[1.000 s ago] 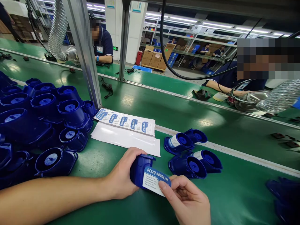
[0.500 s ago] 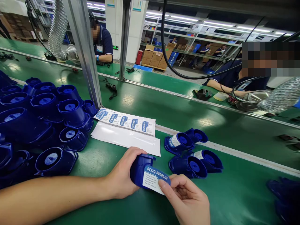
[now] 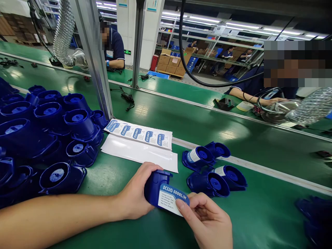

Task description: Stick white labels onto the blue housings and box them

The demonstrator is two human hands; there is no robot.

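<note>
My left hand (image 3: 138, 193) is wrapped round a dark blue plastic housing (image 3: 153, 188) held above the green bench. A white and blue label (image 3: 168, 199) printed "DC52Q-5000L/H" lies against the housing at its left end. Its right end is pinched between the thumb and fingers of my right hand (image 3: 210, 216). Whether that end touches the housing I cannot tell. Behind my hands lie a sheet of printed labels (image 3: 141, 133) and a blank white sheet (image 3: 140, 152).
Many blue housings (image 3: 77, 119) crowd the bench at left. Several more, some labelled, sit at right (image 3: 209, 183). A metal post (image 3: 94, 58) rises behind the sheets. Black cables (image 3: 127, 98) lie on the belt. Two co-workers (image 3: 115, 45) work across the line.
My hands, the housing and the label keep nearly the same position. The black cables on the belt have shifted slightly to the right. The co-worker at right has moved a little.
</note>
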